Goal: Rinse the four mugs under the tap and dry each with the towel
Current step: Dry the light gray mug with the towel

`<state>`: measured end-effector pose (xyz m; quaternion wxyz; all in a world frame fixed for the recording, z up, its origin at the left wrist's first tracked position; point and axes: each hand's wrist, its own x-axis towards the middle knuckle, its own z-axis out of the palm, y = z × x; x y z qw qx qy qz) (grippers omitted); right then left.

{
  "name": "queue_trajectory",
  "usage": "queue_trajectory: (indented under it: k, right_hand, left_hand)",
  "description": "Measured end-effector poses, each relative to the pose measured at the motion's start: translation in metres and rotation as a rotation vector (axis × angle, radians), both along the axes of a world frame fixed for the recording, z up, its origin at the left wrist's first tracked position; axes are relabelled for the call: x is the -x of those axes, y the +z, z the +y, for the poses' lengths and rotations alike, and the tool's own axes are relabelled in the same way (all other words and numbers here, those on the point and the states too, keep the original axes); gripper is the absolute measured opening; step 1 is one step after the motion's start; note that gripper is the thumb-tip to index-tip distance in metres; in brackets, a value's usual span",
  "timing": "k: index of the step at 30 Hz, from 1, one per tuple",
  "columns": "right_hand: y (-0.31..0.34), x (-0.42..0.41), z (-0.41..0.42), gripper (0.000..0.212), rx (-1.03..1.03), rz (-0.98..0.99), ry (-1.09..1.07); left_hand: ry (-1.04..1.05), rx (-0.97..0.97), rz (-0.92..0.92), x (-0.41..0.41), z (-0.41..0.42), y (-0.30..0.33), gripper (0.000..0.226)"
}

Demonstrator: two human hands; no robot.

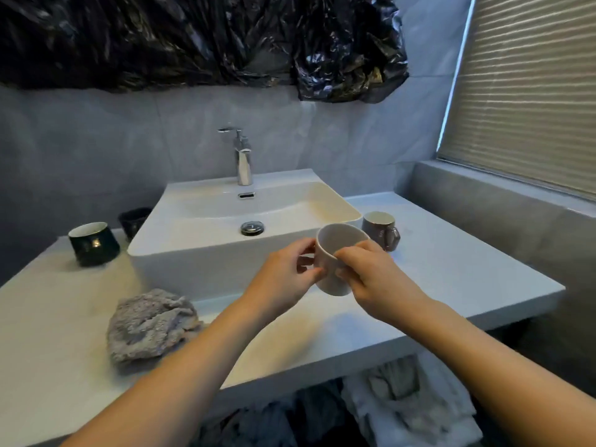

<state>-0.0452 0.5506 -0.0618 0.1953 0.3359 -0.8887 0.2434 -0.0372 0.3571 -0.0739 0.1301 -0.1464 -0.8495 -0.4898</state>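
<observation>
Nearest: grey towel [150, 327], crumpled, lying on the white tabletop [451, 279] in front of the sink's left corner, untouched by either hand.

Both hands raised above the tabletop front edge, just right of centre, holding one white mug [335, 253] between them. Mug tilted, mouth facing up and toward the camera, interior visible. Left hand [283, 274]: fingers [304, 248] curled round the mug's left side, thumb low against its wall. Right hand [371, 275]: fingers curled over the mug's right side, thumb near the rim. Mug is clear of the tabletop, in front of the sink's right front corner.

Just behind the held mug: grey mug [380, 229], upright on the tabletop to the right of the sink [193, 253], handle facing right.

Left of the sink: dark green mug [93, 243], upright, white inside. Behind it, close to the sink wall: black mug [134, 219], partly hidden.

Farthest: chrome tap [242, 156] at the back of the sink; no water stream discernible.
</observation>
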Motion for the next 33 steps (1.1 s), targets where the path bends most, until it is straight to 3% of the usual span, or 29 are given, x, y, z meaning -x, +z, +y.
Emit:
queue_trajectory:
  k: [10, 15, 20, 33]
  right_hand:
    - [-0.027, 0.061, 0.155, 0.012, -0.030, -0.015, -0.194]
    - [-0.037, 0.119, 0.197, 0.019, -0.072, 0.060, -0.264]
    - [-0.049, 0.167, 0.227, 0.012, -0.078, -0.015, -0.262]
    - [-0.059, 0.235, 0.227, 0.023, -0.087, -0.136, -0.213]
  left_hand:
    - [-0.102, -0.006, -0.006, 0.084, 0.171, -0.037, 0.047]
    - [-0.126, -0.032, -0.029, 0.140, 0.221, -0.046, 0.035]
    - [-0.060, -0.108, -0.046, 0.184, 0.255, -0.067, 0.031]
    - [0.073, -0.157, -0.112, 0.237, 0.265, -0.096, 0.035]
